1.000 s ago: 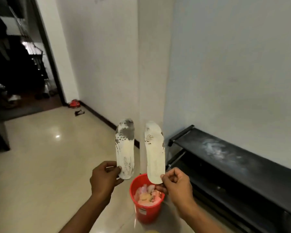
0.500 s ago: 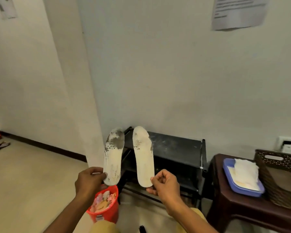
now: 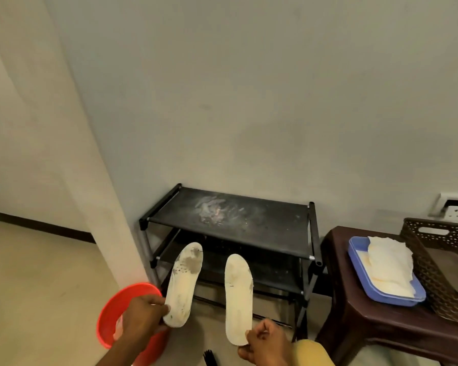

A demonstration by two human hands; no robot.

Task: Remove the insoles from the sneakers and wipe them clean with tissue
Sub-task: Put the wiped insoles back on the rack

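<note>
The left hand (image 3: 143, 319) grips the heel end of the left insole (image 3: 184, 282), thumb on top. The right hand (image 3: 266, 344) pinches the heel of the right insole (image 3: 238, 297) between thumb and curled fingers. Both insoles are out of the sneakers and held up, toes pointing away, well apart from each other. No sneaker is in view.

The first risk is the grip. Each insole is held only at its end, so a loosened pinch would likely let it fall. The left one hangs just beside the red bucket (image 3: 109, 310) and could land in it, and I cannot tell what the bucket holds. The right one would drop to the floor.

The second risk is that neither hand is free. To take tissue, one insole probably has to be put down. The nearest flat place is the top of the black rack (image 3: 262, 220), which carries a pale dusty smear. An insole laid face down there would likely pick up more dirt.

Farther right, the tissue (image 3: 386, 257) lies in a loose pile on a blue tray (image 3: 356, 248) on the brown stool (image 3: 354, 299), against a basket (image 3: 431, 262). A quick pull might drag several sheets or shift the tray. The grey stain at the left insole's toe looks heavy, and dry tissue may shred on it.
</note>
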